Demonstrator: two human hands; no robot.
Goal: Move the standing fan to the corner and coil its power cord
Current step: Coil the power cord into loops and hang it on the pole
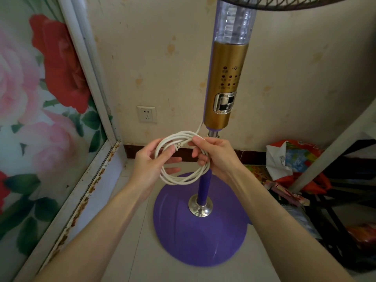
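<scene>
The standing fan (224,82) is upright in the room corner, with a gold control column, a purple pole and a round purple base (201,239). Its white power cord (183,176) is wound into several loops held in front of the pole. My left hand (150,161) has its fingers through the loops from the left. My right hand (215,155) pinches the coil on its right side near the plug end (178,146). One strand runs up from the coil to the bottom of the gold column.
A white wall socket (147,114) sits low on the back wall. A floral glass panel in a rusty white frame (95,171) lines the left. At the right, plastic bags (295,159) and a dark rack (341,200) crowd the floor.
</scene>
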